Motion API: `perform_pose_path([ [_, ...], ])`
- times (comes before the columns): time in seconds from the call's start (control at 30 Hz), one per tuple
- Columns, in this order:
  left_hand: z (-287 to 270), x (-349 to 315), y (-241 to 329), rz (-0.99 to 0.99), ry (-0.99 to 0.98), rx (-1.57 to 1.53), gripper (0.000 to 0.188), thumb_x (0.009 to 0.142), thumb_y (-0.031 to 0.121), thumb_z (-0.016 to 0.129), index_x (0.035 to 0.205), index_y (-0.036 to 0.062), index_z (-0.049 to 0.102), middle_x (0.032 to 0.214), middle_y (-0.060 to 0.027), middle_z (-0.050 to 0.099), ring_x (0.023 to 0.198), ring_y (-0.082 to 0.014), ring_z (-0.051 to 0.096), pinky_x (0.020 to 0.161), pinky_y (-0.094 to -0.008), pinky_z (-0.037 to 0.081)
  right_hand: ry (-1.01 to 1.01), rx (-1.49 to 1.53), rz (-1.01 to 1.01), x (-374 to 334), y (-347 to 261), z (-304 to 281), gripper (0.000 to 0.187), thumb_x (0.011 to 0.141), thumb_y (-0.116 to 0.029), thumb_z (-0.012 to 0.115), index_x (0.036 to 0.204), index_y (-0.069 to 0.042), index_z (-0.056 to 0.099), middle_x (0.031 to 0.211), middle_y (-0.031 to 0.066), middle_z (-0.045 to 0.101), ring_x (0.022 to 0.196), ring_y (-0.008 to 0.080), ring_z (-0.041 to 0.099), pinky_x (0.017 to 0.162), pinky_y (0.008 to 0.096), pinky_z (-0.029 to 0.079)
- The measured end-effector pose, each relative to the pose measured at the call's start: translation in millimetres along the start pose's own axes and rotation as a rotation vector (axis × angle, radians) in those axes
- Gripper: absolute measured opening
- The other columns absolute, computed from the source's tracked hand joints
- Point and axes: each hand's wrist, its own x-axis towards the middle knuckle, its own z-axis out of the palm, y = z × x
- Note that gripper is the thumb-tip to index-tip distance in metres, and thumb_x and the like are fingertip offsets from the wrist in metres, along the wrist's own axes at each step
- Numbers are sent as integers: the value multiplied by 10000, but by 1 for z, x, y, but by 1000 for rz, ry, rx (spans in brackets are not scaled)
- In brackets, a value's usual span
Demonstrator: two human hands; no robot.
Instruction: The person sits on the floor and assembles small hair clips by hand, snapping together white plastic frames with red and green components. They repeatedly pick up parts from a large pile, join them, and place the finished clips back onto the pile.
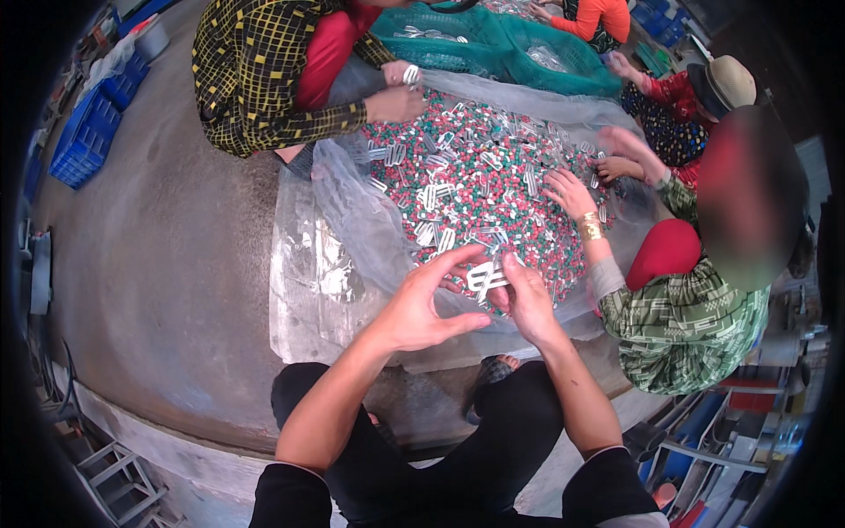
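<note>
In front of my knees, my right hand [528,304] pinches a few flat, shiny slotted metal pieces [484,278], shaped like buckles. My left hand [427,304] is just to their left, fingers and thumb spread in a wide curve with nothing in them. Beneath both hands spreads a heap of small red, green and white pellets [502,198]. More slotted metal pieces [433,195] lie scattered through the heap. Under it is a translucent sheet or netting [352,224], bunched at its edges.
Co-workers crouch around the heap: a yellow-and-black checked sleeve [321,128] at far left, a green patterned sleeve [625,308] at right. Green mesh baskets [563,79] with metal pieces stand beyond. Blue crates [88,136] sit at left; a metal rack [713,458] is at lower right.
</note>
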Motion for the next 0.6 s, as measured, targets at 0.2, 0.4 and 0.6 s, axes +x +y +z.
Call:
perform_pose_path([
  [0.2, -2, 0, -25, -89, 95, -45, 538, 866, 10, 675, 1376, 36, 507, 1254, -132, 645, 1110, -204, 652, 878, -340, 534, -145, -210, 57, 9, 20, -11, 474, 1050, -398, 467, 761, -58, 628, 594, -40, 492, 558, 57, 441, 517, 242, 344],
  [0.4, 1, 5, -36, -238, 70, 168, 466, 898, 4, 647, 1345, -16, 518, 1186, -144, 673, 1033, -193, 682, 879, -332, 548, -100, -394, 35, 12, 24, -15, 413, 1051, -358, 465, 871, -51, 675, 611, -21, 517, 574, 67, 471, 534, 280, 380],
  [0.6, 4, 9, -40, -229, 115, -41, 481, 893, 64, 709, 1337, -6, 537, 1101, -108, 672, 1016, -158, 660, 892, -310, 538, -19, -511, -108, 14, 21, -18, 385, 1050, -311, 454, 887, -26, 653, 637, 14, 554, 605, 108, 515, 584, 314, 422],
])
